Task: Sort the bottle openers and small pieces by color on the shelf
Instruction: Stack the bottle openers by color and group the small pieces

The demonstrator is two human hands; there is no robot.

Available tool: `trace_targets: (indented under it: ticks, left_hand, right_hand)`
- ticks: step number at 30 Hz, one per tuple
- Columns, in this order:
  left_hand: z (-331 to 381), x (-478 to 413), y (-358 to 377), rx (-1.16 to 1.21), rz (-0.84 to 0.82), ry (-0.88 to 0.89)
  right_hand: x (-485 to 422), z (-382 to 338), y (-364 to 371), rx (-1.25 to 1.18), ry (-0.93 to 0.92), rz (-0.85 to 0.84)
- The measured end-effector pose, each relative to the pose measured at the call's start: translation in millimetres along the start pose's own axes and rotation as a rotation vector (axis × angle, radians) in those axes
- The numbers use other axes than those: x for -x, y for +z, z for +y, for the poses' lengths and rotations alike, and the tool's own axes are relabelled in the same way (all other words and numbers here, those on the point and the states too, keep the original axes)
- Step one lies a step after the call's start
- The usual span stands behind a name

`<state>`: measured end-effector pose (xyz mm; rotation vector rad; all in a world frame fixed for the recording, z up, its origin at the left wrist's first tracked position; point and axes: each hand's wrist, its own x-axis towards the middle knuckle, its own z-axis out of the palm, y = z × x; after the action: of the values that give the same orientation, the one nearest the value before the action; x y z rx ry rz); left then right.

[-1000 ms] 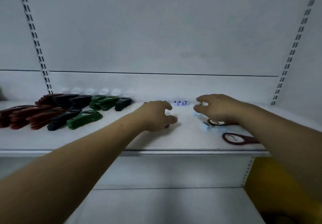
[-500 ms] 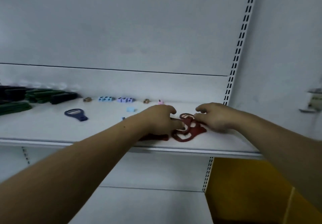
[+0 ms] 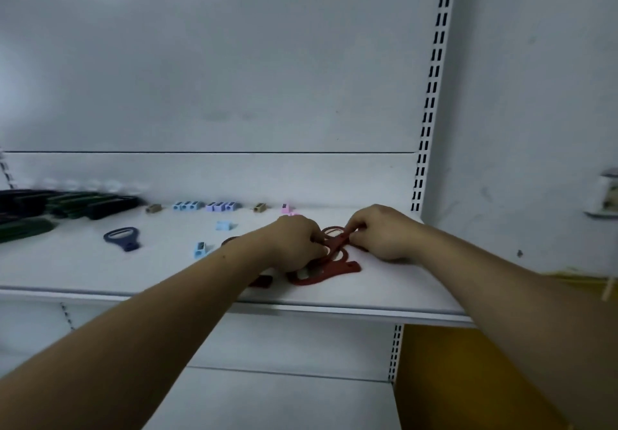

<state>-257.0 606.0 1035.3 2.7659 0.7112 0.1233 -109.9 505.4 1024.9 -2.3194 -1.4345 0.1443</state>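
at the right end of the white shelf (image 3: 368, 299), head view: both hands work a cluster of red bottle openers (image 3: 334, 270) near the front edge. the right hand (image 3: 384, 237) pinches the topmost opener; the left hand (image 3: 296, 244), fingers curled, grips the pile beside it. a blue bottle opener (image 3: 122, 238) lies well to the left, and pastel small pieces (image 3: 189, 206) line the far wall. stacking the reds neatly likely means lifting each loop free, not dragging it, and keeping clear of the edge.

Bare shelf (image 3: 83, 270) separates navy opener (image 3: 122, 237) from blue piece (image 3: 200, 250).
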Motion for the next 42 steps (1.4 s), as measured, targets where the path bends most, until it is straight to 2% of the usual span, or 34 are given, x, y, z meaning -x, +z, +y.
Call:
trace_targets:
  ticks: [5, 9, 12, 14, 15, 17, 19, 24, 27, 29, 31, 32, 34, 36, 39, 40, 42]
  left_hand:
    - [0, -2, -6, 0.230, 0.169, -0.017]
    - [-6, -3, -7, 0.758, 0.308, -0.080]
    - [-6, -7, -3, 1.162, 0.367, -0.133]
    - [-7, -11, -1, 1.314, 0.404, -0.186]
    - [-8, -13, -1, 1.372, 0.421, -0.218]
    - [-13, -17, -3, 1.495, 0.433, -0.275]
    - [-15, -17, -6, 1.605, 0.402, -0.304]
    - [-13, -13, -9, 1.618, 0.431, -0.360]
    - [-20, -14, -11, 1.590, 0.513, -0.417]
    - [-23, -16, -12, 1.539, 0.542, -0.453]
    - [-20, -14, -9, 1.467, 0.503, -0.413]
    - [-18, -13, -9, 1.463, 0.416, -0.360]
    - [-11, -9, -9, 1.484, 0.268, -0.278]
    - [-6, -6, -6, 1.452, 0.214, -0.192]
    - [-13, -7, -7, 1.447, 0.355, -0.222]
    - [-17, -6, -10, 1.465, 0.398, -0.241]
    - [-25, -6, -15, 1.507, 0.451, -0.274]
  right_hand:
    - [3, -4, 3, -0.185, -0.064, 0.026]
    - [7, -8, 2, -0.322, -0.125, 0.017]
    - [9, -11, 1, -0.378, -0.111, 0.099]
    - [10, -9, -2, -0.301, -0.049, 0.125]
    - [11, -9, -4, -0.178, -0.006, 0.110]
    - [11, -7, -4, 0.076, 0.084, 0.010]
    - [8, -7, -4, 0.114, 0.139, -0.045]
    - [-1, -9, -2, -0.054, 0.172, -0.007]
    - [-1, -8, 2, -0.176, 0.141, 0.180]
    - [-2, -10, -1, -0.416, 0.104, 0.288]
    - [-1, -18, -4, -0.599, 0.040, 0.312]
    - [-1, -22, -5, -0.623, 0.007, 0.295]
    - [-3, -30, -1, -0.577, -0.060, 0.237]
    - [-6, -34, 6, -0.468, -0.089, 0.235]
    - [-4, -32, 10, -0.319, -0.016, 0.309]
    - [-1, -31, 9, -0.281, 0.000, 0.259]
    - [5, -33, 7, -0.142, 0.006, 0.034]
